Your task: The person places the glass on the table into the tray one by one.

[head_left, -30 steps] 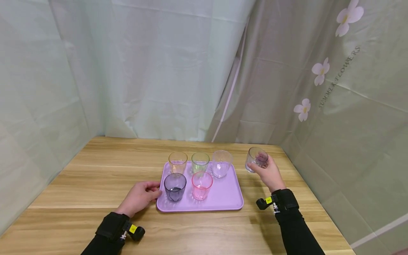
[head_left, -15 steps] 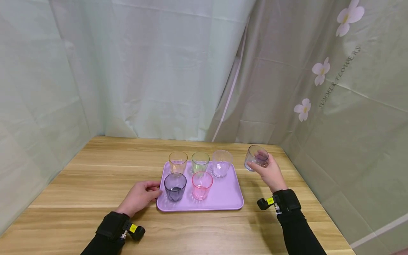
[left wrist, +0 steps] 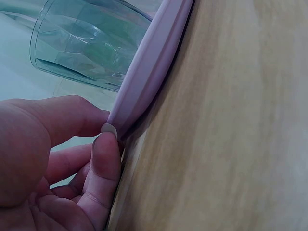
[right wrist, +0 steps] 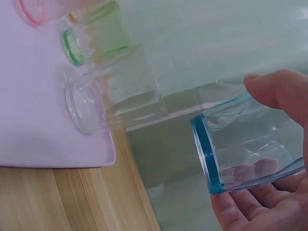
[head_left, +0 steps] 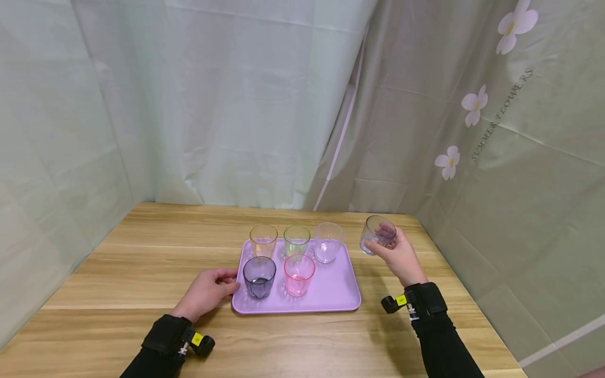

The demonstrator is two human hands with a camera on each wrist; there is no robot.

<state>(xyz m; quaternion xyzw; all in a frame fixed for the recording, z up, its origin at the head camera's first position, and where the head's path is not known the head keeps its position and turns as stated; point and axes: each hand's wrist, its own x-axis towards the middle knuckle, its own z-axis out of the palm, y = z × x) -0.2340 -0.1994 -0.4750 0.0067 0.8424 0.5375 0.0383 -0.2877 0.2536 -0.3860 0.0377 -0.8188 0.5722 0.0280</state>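
A lilac tray (head_left: 337,291) lies on the wooden table, its left rim pinched by my left hand (head_left: 208,291) between thumb and fingers. My right hand (head_left: 402,257) grips a tinted glass tumbler (head_left: 369,244) in the air beyond the tray's right edge; in the right wrist view the tumbler's thick base (right wrist: 208,154) looks blue. On the tray's back row stand an amber tumbler (head_left: 263,244), a green tumbler (head_left: 296,244) and a clear tumbler (head_left: 328,247). In front are a dark grey tumbler (head_left: 259,281) and a pink tumbler (head_left: 299,281).
Pale curtains (head_left: 246,115) hang behind the table (head_left: 156,252) and along both sides, with flowers printed on the right one. The tray's front right part shows bare lilac surface. A black camera band (head_left: 423,299) circles each wrist.
My right hand has risen slightly with the tumbler, then drifted a little left. The left hand, the tray and the tumblers on it keep their places.
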